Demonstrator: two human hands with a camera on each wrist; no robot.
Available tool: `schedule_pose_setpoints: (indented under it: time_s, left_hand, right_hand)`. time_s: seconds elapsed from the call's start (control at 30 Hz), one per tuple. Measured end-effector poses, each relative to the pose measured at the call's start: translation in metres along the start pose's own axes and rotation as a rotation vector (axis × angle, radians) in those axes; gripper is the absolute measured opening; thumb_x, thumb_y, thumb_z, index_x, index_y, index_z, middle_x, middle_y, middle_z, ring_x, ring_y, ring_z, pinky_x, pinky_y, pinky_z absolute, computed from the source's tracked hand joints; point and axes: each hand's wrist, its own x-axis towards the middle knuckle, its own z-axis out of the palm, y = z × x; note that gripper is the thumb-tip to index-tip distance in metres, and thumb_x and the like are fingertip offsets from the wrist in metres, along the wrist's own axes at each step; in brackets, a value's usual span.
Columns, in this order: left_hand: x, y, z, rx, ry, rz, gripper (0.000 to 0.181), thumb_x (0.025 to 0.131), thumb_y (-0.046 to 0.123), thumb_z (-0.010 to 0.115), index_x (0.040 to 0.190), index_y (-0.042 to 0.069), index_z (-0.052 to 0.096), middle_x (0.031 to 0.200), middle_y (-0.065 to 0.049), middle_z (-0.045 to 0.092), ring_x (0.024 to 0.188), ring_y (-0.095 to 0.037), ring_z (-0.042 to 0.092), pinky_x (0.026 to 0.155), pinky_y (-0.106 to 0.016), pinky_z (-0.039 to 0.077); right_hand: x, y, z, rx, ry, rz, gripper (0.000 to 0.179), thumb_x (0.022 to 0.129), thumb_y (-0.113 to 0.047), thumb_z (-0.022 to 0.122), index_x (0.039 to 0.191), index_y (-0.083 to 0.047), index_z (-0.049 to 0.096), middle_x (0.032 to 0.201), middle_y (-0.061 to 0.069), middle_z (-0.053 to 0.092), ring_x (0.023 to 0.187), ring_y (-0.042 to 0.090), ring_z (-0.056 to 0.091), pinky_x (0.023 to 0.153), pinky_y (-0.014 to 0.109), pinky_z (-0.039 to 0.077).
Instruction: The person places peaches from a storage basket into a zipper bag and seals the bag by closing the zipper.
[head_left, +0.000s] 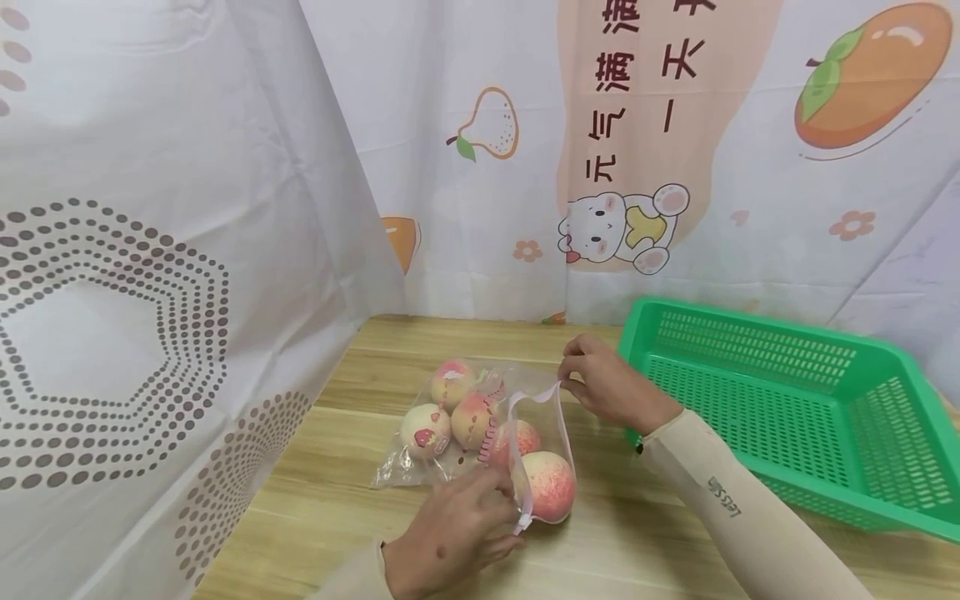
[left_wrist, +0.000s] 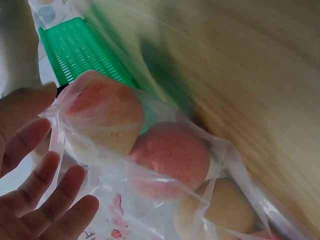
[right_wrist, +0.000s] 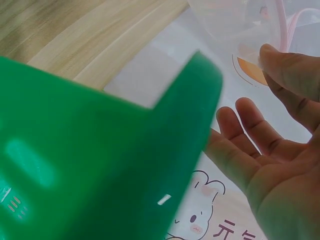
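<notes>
A clear zip bag [head_left: 405,473] with pink print lies on the table, its mouth spread toward the right. Several peaches [head_left: 474,421] are inside, and one red-and-cream peach [head_left: 551,490] sits right at the mouth. My left hand [head_left: 456,532] pinches the near end of the rim, beside the pale slider [head_left: 523,523]; in the left wrist view its other fingers [left_wrist: 70,200] are spread beside the bag. At the far end of the rim, my right hand [head_left: 609,385] pinches the edge between thumb and forefinger, the remaining fingers loosely bent in the right wrist view.
A green perforated basket [head_left: 825,337] stands on the right of the wooden table [head_left: 341,508], close by the right forearm. Printed white cloth [head_left: 480,217] hangs behind the table and along its left side.
</notes>
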Motion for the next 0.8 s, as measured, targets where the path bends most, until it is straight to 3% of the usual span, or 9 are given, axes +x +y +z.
schedule_pose_setpoints:
  time_s: [0.2,0.33,0.57,0.73,0.8]
  left_hand:
    - [0.001,0.001,0.0,0.003,-0.011,-0.033,0.015,0.074,0.012,0.083,0.072,0.018,0.07,0.092,0.005,0.062,0.084,-0.007,0.059,0.074,-0.013,0.051]
    - [0.004,0.0,-0.006,0.007,-0.02,-0.059,0.015,0.074,0.012,0.085,0.073,0.018,0.072,0.092,0.005,0.063,0.085,-0.007,0.059,0.077,-0.014,0.051]
    - [0.012,-0.009,-0.027,0.027,0.026,-0.065,0.013,0.072,0.01,0.085,0.077,0.016,0.075,0.098,0.001,0.063,0.087,-0.011,0.061,0.076,-0.021,0.054]
    - [0.016,-0.018,-0.042,0.042,0.077,-0.037,0.016,0.07,0.008,0.086,0.078,0.014,0.074,0.102,-0.002,0.063,0.092,-0.014,0.064,0.079,-0.024,0.056]
    - [0.016,-0.021,-0.047,0.047,0.092,-0.055,0.016,0.071,0.009,0.086,0.078,0.014,0.073,0.102,-0.001,0.063,0.092,-0.014,0.064,0.075,-0.022,0.056]
  right_hand:
    - [0.0,0.001,0.0,0.01,-0.01,0.009,0.004,0.089,-0.006,0.076,0.093,-0.006,0.077,0.108,0.012,0.058,0.096,0.027,0.058,0.084,0.041,0.058]
    - [0.001,0.001,-0.001,0.008,-0.01,-0.005,0.005,0.088,-0.005,0.077,0.092,-0.006,0.076,0.106,0.012,0.058,0.094,0.027,0.057,0.083,0.041,0.058]
    - [0.004,0.0,-0.005,0.003,-0.012,-0.018,0.006,0.087,-0.004,0.077,0.093,-0.005,0.077,0.106,0.013,0.059,0.092,0.027,0.058,0.082,0.041,0.058]
    - [0.005,-0.002,-0.008,0.026,-0.02,0.013,0.007,0.088,-0.005,0.076,0.095,-0.005,0.076,0.109,0.014,0.058,0.093,0.028,0.059,0.082,0.041,0.059]
    - [0.006,-0.004,-0.01,0.038,-0.023,0.035,0.007,0.089,-0.005,0.076,0.096,-0.006,0.076,0.112,0.016,0.058,0.096,0.03,0.06,0.084,0.044,0.058]
